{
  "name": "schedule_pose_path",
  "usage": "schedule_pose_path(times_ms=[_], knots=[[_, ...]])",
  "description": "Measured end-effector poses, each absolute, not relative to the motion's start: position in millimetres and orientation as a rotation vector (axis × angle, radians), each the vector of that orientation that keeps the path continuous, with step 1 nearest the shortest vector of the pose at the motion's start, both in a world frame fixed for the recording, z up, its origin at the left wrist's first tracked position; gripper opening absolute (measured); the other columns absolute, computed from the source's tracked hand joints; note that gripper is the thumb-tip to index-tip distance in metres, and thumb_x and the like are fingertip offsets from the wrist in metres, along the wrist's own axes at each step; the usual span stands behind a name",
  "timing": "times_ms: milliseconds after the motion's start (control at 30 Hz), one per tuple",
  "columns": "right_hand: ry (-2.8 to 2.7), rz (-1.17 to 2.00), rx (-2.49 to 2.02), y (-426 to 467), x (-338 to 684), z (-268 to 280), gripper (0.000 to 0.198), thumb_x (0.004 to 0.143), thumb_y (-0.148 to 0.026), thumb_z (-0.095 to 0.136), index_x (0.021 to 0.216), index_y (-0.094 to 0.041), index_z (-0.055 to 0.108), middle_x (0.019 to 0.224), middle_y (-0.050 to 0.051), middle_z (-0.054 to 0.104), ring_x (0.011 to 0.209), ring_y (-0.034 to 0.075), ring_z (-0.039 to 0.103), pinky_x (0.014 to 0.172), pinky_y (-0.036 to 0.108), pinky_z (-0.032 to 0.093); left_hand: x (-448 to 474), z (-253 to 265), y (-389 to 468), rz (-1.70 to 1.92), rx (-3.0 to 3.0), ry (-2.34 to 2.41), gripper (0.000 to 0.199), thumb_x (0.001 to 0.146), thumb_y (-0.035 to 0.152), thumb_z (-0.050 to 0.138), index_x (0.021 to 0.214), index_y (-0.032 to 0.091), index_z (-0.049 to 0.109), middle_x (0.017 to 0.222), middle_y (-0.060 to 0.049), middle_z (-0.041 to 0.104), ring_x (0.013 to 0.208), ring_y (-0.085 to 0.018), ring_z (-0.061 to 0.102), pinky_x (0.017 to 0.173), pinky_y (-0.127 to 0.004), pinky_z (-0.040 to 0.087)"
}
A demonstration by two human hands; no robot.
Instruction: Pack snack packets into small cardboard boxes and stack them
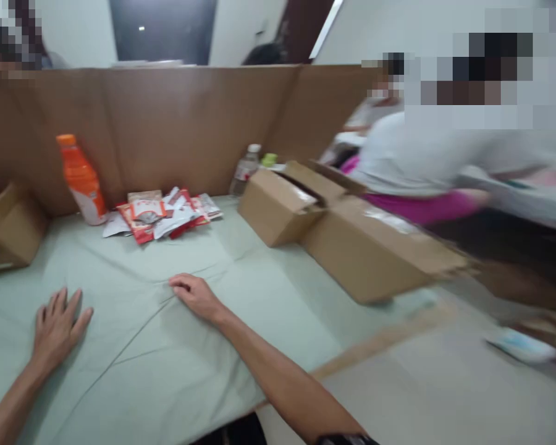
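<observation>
My left hand (57,327) lies flat on the pale green cloth (134,383), its fingers spread. Farther right, my right hand (195,296) is closed, with thumb and fingers pinched together at the cloth. Creases in the fabric run out from those fingertips, one long fold reaching down toward the lower left. Beyond both hands sits a loose pile of small red, white and silver snack packets (167,213). An orange bottle (82,179) with an orange cap stands just left of the pile.
Cardboard boxes (366,247) line the right side, and another box (13,232) stands at the left. A clear bottle (246,172) is by a tall cardboard partition (180,123) at the back. At right, a person in a white top (412,154) sits beyond the boxes.
</observation>
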State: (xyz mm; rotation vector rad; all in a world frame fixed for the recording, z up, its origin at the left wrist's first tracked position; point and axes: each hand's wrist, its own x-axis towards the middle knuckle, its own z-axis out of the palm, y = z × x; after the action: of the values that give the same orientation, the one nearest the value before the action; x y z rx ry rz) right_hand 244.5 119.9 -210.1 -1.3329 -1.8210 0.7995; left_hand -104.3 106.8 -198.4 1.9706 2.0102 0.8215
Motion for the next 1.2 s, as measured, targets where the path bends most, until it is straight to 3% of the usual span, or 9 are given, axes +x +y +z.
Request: schedule_pose_path(times_ms=[67,167,333,533,633,700,867,1067,1200], knots=[[-1.812,0.734,-1.352,124,254,-202,0.024,0.087,-0.017,0.062,0.104,-0.022,0.077,0.121,0.007,0.078,0.111,0.018,0.073,0.097,0.030,0.057,-82,-212,88,0.659,2.268,1.947,0.061,0.089,0.052,0.048,0.134,0.015,0.068,0.154,-0.025,0.054,0.150,-0.049,0.040,0.121,-0.073,0.023],[-1.763,0.570,-1.379,127,287,-178,0.031,0.088,-0.022,0.063,0.118,-0.023,0.074,0.143,0.010,0.067,0.135,0.023,0.060,0.115,0.040,0.046,-40,-231,47,0.516,2.913,1.496,0.057,0.097,0.048,0.048,0.147,0.023,0.060,0.156,-0.019,0.055,0.145,-0.042,0.049,0.121,-0.066,0.029],[-1.549,0.215,-1.533,157,401,-127,0.053,0.090,-0.026,0.058,0.141,-0.014,0.059,0.160,0.021,0.047,0.154,0.033,0.034,0.128,0.056,0.022,28,-238,-8,0.603,3.338,0.570,0.061,0.101,0.059,0.053,0.149,0.023,0.057,0.158,-0.011,0.055,0.154,-0.035,0.038,0.133,-0.057,0.001],[-1.046,-0.033,-1.978,210,501,-112,0.074,0.078,-0.027,0.066,0.147,-0.005,0.049,0.145,0.030,0.058,0.136,0.043,0.052,0.115,0.062,0.035,52,-242,-24,0.612,3.231,0.413,0.050,0.106,0.050,0.052,0.148,0.024,0.057,0.154,-0.007,0.060,0.154,-0.029,0.040,0.134,-0.054,0.015],[-1.062,0.013,-1.931,219,501,-117,0.065,0.077,-0.024,0.060,0.140,-0.007,0.057,0.130,0.025,0.068,0.123,0.038,0.062,0.111,0.056,0.042,47,-254,-23,0.586,3.202,0.442,0.050,0.108,0.041,0.052,0.156,0.027,0.048,0.156,-0.006,0.057,0.155,-0.027,0.040,0.134,-0.052,0.019],[-1.093,0.031,-1.869,215,493,-117,0.055,0.077,-0.023,0.056,0.130,-0.012,0.066,0.120,0.020,0.074,0.115,0.034,0.066,0.106,0.051,0.047,41,-262,-25,0.616,3.103,0.503,0.060,0.107,0.046,0.052,0.162,0.026,0.038,0.157,-0.009,0.056,0.152,-0.026,0.045,0.130,-0.049,0.032],[-1.261,0.129,-1.710,161,468,-108,0.035,0.076,-0.029,0.056,0.099,-0.016,0.079,0.093,0.011,0.079,0.087,0.028,0.070,0.085,0.040,0.056,24,-246,-34,0.601,2.671,0.950,0.083,0.097,0.054,0.062,0.166,0.025,0.028,0.169,-0.018,0.037,0.151,-0.036,0.045,0.113,-0.048,0.055],[-1.702,0.530,-1.281,43,411,-105,0.022,0.085,-0.039,0.069,0.089,-0.021,0.081,0.089,0.007,0.079,0.082,0.023,0.072,0.075,0.033,0.059,9,-192,-25,0.836,2.285,1.205,0.085,0.096,0.041,0.064,0.167,0.034,0.020,0.170,-0.019,0.033,0.154,-0.043,0.039,0.116,-0.067,0.045],[-1.930,0.779,-0.863,0,371,-91,0.011,0.093,-0.022,0.070,0.094,-0.022,0.081,0.089,0.007,0.079,0.083,0.018,0.073,0.075,0.028,0.059,-9,-178,-12,0.999,2.047,1.125,0.116,0.084,0.059,0.079,0.168,0.038,0.001,0.176,-0.018,0.012,0.159,-0.047,0.023,0.123,-0.072,0.029]])
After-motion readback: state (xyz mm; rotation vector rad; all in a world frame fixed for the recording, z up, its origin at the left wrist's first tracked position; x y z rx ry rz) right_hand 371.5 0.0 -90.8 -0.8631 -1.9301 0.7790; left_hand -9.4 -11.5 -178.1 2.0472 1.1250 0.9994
